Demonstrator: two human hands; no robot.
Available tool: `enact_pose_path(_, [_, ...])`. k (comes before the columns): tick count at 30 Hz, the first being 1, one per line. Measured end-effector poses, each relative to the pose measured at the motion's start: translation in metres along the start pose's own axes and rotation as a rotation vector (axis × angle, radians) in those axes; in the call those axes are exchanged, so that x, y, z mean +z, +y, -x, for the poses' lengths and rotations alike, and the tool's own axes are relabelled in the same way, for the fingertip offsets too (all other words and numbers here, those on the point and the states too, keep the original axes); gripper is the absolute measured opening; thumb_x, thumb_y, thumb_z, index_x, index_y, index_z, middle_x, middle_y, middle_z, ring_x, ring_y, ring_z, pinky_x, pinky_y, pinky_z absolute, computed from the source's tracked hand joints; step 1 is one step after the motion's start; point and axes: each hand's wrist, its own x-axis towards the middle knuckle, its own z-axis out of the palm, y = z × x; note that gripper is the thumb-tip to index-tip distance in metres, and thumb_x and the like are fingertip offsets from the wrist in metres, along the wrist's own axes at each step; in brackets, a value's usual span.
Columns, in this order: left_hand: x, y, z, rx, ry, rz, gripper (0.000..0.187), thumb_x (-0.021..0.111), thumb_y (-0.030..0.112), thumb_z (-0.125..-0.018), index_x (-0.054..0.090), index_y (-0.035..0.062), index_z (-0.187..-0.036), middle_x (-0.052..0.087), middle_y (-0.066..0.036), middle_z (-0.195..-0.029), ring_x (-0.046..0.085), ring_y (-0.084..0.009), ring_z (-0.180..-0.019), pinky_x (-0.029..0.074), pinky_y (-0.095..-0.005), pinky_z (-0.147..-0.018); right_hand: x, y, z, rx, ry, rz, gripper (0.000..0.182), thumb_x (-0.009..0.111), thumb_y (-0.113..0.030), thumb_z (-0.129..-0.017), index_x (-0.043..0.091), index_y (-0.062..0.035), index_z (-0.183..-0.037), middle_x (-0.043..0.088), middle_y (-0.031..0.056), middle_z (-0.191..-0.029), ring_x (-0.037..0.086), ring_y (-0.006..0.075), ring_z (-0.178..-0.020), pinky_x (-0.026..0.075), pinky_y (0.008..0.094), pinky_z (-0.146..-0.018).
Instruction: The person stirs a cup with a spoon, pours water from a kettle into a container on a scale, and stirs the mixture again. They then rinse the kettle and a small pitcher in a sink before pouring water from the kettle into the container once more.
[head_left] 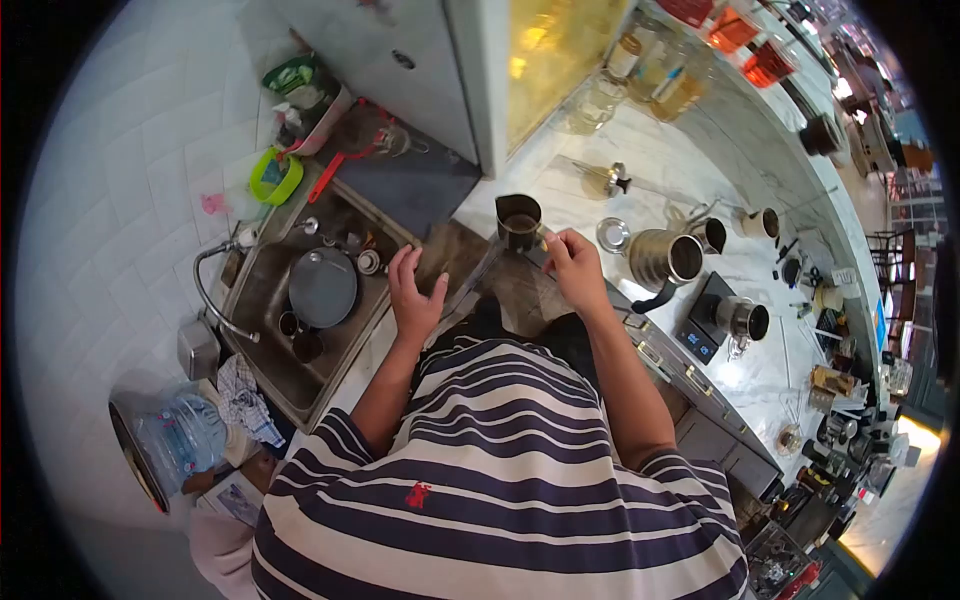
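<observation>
1. Right hand (575, 268) grips metal pitcher (518, 222) by its handle (545, 240), at the counter's (570, 208) near-left corner; keep it level.
2. Left hand (415, 297) bare, fingers spread, near sink's (351, 349) right rim; good for steadying.

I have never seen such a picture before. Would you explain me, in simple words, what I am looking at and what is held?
There is no machine here. One camera, worn on the head, looks down past the wearer's striped shirt at two bare hands; its lens curves the edges. The right hand holds a small jug by its handle. The left hand is empty, beside the sink, where a round grey plate lies. The white counter bears a metal kettle and a scale, among other things.
</observation>
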Motion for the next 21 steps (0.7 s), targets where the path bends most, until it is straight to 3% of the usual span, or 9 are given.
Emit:
enact_pose_path(8, [-0.037,-0.024,0.004,-0.109,0.074,-0.018,0.066,0.081,0.01,-0.086,0.053,0.0047,-0.146,0.049,-0.019,-0.148,0.057,-0.0328,-0.117,0.049,-0.0431,-0.1,0.085,0.008,-0.073,-0.064,-0.108,0.127,0.036,0.06,-0.031,-0.108,0.064,0.0027,-0.097,0.063,0.0091,-0.072,0.07,0.0175,-0.063,0.052,0.035,-0.062])
enact_pose_path(10, [-0.044,-0.031,0.007,-0.189,0.092,-0.003,0.068,0.081,0.01,-0.086,0.052,0.006,-0.148,0.049,-0.018,-0.148,0.057,-0.0321,-0.116,0.049,-0.0434,-0.101,0.103,0.003,-0.088,-0.042,-0.126,0.144,0.035,0.06,-0.031,-0.108,0.065,0.0023,-0.099,0.063,0.0089,-0.072,0.07,0.0176,-0.063,0.052,0.0351,-0.062])
enact_pose_path(14, [-0.05,-0.045,0.013,-0.164,0.09,-0.015,0.068,0.081,0.01,-0.086,0.052,0.0063,-0.147,0.049,-0.018,-0.148,0.057,-0.0311,-0.116,0.048,-0.0432,-0.101,0.13,0.016,-0.116,-0.029,-0.16,0.101,0.033,0.06,-0.03,-0.107,0.066,0.0017,-0.101,0.064,0.0085,-0.074,0.069,0.0179,-0.062,0.053,0.0354,-0.061])
enact_pose_path(17, [-0.053,-0.05,0.011,-0.175,0.094,0.002,0.068,0.081,0.009,-0.086,0.052,0.0061,-0.147,0.049,-0.019,-0.148,0.057,-0.0314,-0.116,0.048,-0.0433,-0.101,0.142,0.022,-0.124,0.029,-0.176,0.143,0.031,0.059,-0.03,-0.108,0.062,-0.0006,-0.097,0.058,0.0029,-0.08,0.065,0.0144,-0.067,0.053,0.0318,-0.064])
enact_pose_path(21, [-0.05,-0.054,0.009,-0.205,0.074,0.03,0.064,0.081,0.012,-0.087,0.054,0.004,-0.144,0.049,-0.021,-0.146,0.055,-0.0355,-0.123,0.048,-0.0448,-0.103,0.143,0.047,-0.129,-0.061,-0.107,0.08,0.029,0.065,-0.029,-0.104,0.067,-0.0001,-0.108,0.067,0.0095,-0.083,0.069,0.0176,-0.065,0.055,0.0339,-0.062])
